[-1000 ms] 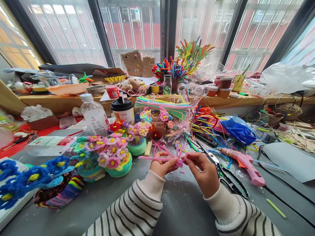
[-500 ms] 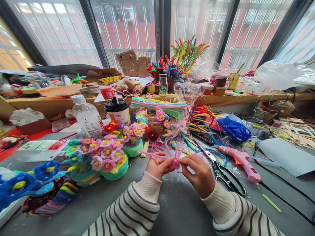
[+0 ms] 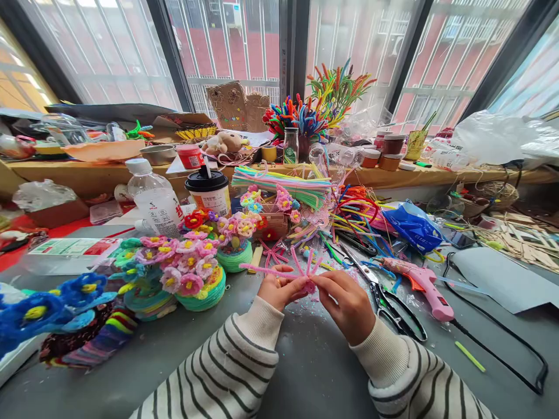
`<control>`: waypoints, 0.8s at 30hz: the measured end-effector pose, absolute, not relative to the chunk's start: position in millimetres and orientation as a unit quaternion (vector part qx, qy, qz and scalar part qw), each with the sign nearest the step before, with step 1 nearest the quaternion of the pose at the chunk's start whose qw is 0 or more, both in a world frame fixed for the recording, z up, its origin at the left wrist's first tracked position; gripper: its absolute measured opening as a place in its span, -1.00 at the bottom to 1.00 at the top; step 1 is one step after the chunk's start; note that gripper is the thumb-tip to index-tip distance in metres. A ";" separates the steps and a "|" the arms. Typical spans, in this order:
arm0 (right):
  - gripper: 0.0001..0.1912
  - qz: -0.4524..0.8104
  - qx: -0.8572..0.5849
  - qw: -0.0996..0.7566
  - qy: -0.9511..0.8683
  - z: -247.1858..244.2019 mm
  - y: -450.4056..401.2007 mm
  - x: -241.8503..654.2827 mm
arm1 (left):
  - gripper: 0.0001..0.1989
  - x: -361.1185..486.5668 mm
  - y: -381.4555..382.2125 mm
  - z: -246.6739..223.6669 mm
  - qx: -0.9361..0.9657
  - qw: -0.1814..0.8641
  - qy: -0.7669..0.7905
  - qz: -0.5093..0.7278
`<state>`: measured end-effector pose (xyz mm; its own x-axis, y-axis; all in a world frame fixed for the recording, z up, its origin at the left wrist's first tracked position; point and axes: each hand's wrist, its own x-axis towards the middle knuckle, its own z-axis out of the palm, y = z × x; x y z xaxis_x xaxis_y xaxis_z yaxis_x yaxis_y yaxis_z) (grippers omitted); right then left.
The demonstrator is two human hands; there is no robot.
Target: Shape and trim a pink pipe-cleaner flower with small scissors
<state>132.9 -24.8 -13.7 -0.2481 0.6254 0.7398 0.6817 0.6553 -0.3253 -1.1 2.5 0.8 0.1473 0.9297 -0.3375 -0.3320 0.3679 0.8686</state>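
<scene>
Between my hands is a small pink pipe-cleaner piece [image 3: 309,285], with a rounded lower part and several stems fanning upward. One long pink strand [image 3: 257,269] runs out to the left over my left hand [image 3: 282,289], whose thumb and fingers pinch the piece from the left. My right hand [image 3: 347,301] pinches it from the right between thumb and forefinger. Behind the hands, a pink pipe-cleaner star [image 3: 274,254] lies on the table. Finished pipe-cleaner flowers in pots [image 3: 190,267] stand to the left. The fingers partly hide the lower part of the piece.
Right of my hands lie black-handled scissors [image 3: 395,311] and a pink glue gun [image 3: 425,285] with its cord. A yellow-green stick [image 3: 470,356] is nearer me. Bundled pastel pipe cleaners [image 3: 283,185], a lidded cup [image 3: 209,192] and a plastic bottle [image 3: 155,198] stand behind.
The view has shifted slightly. The pink piece has turned a little in my fingers, its upright stems now spread differently. Both hands keep their pinch on it.
</scene>
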 end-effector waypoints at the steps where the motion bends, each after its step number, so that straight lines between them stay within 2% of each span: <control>1: -0.77 -0.021 -0.420 0.462 -0.781 -13.5 -24.8 132.5 | -0.61 -1.6 3.1 -0.4 0.319 0.688 0.459 0.463; 6: -0.82 0.062 -0.461 0.496 -0.733 -11.8 -24.6 130.7 | -0.61 -2.3 3.7 -1.4 0.314 0.686 0.459 0.469; 11: -0.89 0.126 -0.478 0.490 -0.718 -13.8 -23.8 130.8 | -0.64 -0.1 1.1 2.1 0.311 0.692 0.457 0.465; 24: -0.87 0.025 -0.444 0.472 -0.761 -11.1 -22.7 131.7 | -0.68 -3.1 2.4 1.5 0.299 0.726 0.440 0.436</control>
<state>131.7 -22.7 -11.1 -0.1602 0.6988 0.6972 0.6525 0.6049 -0.4564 -3.1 2.4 1.5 0.2321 0.8967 -0.3770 -0.3699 0.4398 0.8184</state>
